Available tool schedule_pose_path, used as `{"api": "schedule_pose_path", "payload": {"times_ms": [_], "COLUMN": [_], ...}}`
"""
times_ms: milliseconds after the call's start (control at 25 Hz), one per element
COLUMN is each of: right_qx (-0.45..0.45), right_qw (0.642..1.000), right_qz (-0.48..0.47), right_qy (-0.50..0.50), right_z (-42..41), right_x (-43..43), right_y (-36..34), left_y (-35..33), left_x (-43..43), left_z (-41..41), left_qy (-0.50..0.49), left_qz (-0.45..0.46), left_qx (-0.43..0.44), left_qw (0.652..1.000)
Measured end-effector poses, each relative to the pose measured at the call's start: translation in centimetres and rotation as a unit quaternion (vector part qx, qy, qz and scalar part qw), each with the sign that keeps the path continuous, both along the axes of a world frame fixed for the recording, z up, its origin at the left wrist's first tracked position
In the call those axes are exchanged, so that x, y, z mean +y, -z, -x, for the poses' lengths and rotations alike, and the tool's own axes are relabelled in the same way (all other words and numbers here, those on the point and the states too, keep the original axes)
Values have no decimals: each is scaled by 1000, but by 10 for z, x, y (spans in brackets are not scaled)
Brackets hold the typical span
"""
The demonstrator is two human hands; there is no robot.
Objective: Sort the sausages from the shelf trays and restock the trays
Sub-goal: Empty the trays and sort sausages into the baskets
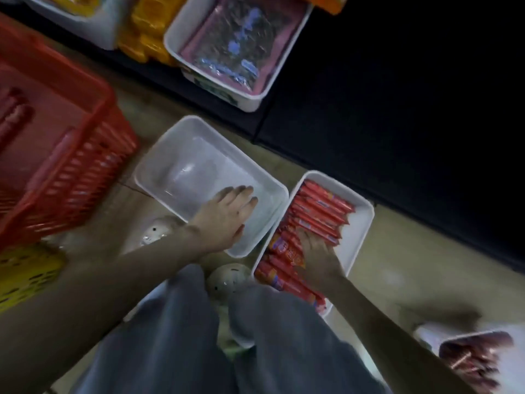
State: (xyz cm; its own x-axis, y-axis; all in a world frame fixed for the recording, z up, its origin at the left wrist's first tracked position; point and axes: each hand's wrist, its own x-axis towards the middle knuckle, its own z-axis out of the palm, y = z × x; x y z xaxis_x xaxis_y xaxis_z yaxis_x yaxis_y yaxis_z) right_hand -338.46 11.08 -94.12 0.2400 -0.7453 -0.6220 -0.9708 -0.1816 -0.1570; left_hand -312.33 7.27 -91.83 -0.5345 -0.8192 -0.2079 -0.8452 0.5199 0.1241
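Beside a red basket (56,155), the left hand (224,214) lies flat, fingers straight, inside an empty white tray (199,163). In the adjoining tray (360,226), the right hand (318,255) sits on the red sausages (321,209), but blur hides its grip.
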Motion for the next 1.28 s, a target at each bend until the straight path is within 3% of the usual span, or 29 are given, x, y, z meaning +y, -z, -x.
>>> {"api": "schedule_pose_path", "payload": {"times_ms": [240, 440, 520, 640, 840, 1040, 1280], "right_qx": [-45, -42, -57, -31, -27, -19, 64], "right_qw": [991, 984, 990, 999, 982, 977, 968], "right_qz": [-77, -157, -118, 24, 24, 58, 93], "right_qy": [104, 71, 44, -13, -183, -206, -225], "right_z": [8, 19, 22, 28, 46, 48, 21], "right_x": [23, -2, -2, 13, 60, 56, 59], "right_y": [49, 53, 49, 38, 40, 49, 58], "left_y": [61, 53, 50, 49, 55, 55, 47], "left_x": [17, 10, 8, 7, 10, 6, 5], "left_z": [39, 41, 42, 47, 47, 46, 46], "left_qy": [107, 147, 148, 161, 148, 136, 147], "left_qz": [33, 81, 85, 85, 83, 75, 89], "left_qx": [-2, -18, -33, -37, -12, -11, -13], "left_qw": [994, 986, 985, 982, 985, 988, 985]}}
